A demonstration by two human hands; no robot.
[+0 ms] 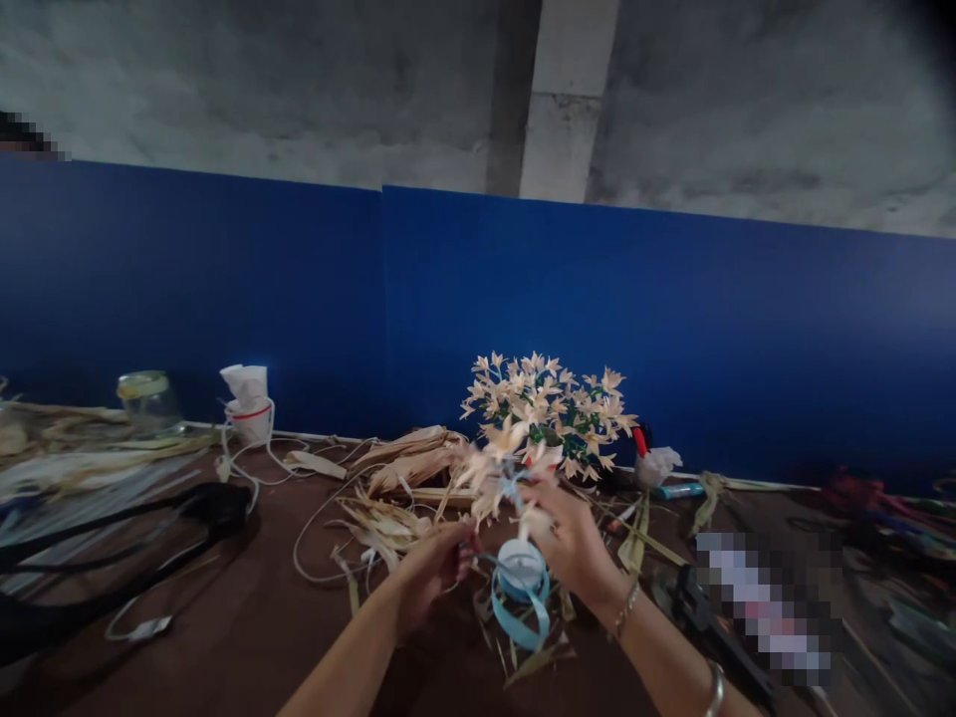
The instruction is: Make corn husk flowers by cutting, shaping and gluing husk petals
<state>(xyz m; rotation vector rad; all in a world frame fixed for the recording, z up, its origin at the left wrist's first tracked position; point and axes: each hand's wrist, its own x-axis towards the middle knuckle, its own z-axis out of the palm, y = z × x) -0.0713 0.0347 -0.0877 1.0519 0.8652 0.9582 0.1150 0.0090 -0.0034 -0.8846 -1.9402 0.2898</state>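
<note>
Between my hands is a blurred sprig of pale husk flowers (489, 476), with a bit of light blue at its stem. My right hand (572, 536) is closed around the stem side of this sprig. Fingers curled, my left hand (433, 568) is lower and to the left, pinching where a strip of light blue tape ends. That strip leads to a roll of blue tape (521, 566) below the hands, with a loose loop hanging at its front. Just behind stands a full bunch of similar pale flowers (553, 408) with green stems.
Dried husks (418, 463) lie behind my left hand. A white cup (250, 418) with a cable and a glass jar (149, 403) stand farther left. Black straps (216, 508) lie at left, a black tool (717, 627) at right. A blue partition (478, 289) closes the back.
</note>
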